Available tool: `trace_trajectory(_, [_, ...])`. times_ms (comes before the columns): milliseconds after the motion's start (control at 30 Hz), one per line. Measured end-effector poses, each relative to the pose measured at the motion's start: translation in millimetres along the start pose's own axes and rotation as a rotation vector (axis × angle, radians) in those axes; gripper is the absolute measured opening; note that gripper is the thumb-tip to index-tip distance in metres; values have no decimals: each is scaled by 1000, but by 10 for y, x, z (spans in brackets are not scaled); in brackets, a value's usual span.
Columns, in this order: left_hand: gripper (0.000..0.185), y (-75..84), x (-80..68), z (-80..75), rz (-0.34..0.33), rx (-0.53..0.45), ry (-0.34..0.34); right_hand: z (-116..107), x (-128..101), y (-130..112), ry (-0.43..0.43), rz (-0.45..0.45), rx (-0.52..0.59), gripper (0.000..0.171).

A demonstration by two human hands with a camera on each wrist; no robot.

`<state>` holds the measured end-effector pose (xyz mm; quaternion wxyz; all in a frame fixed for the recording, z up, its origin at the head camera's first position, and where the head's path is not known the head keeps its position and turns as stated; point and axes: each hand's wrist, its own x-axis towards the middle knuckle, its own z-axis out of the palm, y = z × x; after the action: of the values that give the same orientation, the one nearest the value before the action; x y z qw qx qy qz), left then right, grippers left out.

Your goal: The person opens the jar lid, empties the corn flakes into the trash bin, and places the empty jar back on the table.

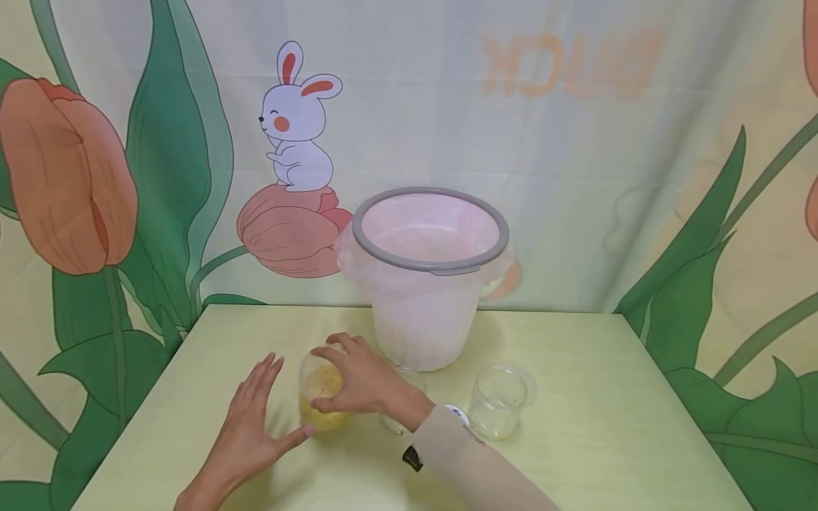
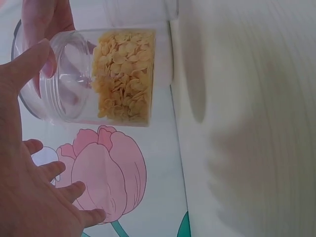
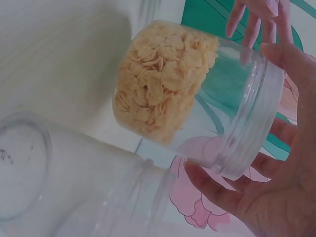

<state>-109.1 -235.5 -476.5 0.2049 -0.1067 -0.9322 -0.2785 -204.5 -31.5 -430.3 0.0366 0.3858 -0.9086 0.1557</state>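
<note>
My right hand (image 1: 364, 376) grips a clear jar (image 1: 323, 419) from above, fingers and thumb spread around its rim. Yellowish flakes (image 2: 126, 76), like corn flakes, fill the lower part of the jar. In the right wrist view, a clear band (image 3: 261, 118) encircles the jar's top, between thumb and fingers. My left hand (image 1: 246, 436) is held to the left of the jar with fingers extended and spread. Its thumb tip points at the jar's lower side. A second clear jar (image 3: 94, 173) is right beside the held one, partly hidden by my right forearm in the head view.
Another clear jar (image 1: 497, 404) stands at the right on the pale table (image 1: 607, 426). A small white round piece with blue print (image 1: 456, 413) shows beside my sleeve. Behind stands a white bin (image 1: 422, 326) with a pink liner and grey rim, before a printed curtain (image 1: 575, 177).
</note>
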Motion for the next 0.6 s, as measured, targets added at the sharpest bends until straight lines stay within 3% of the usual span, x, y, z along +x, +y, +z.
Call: trace_trajectory(600, [120, 196, 206, 110, 16, -120, 16, -299, -161, 77, 181, -47, 70, 73])
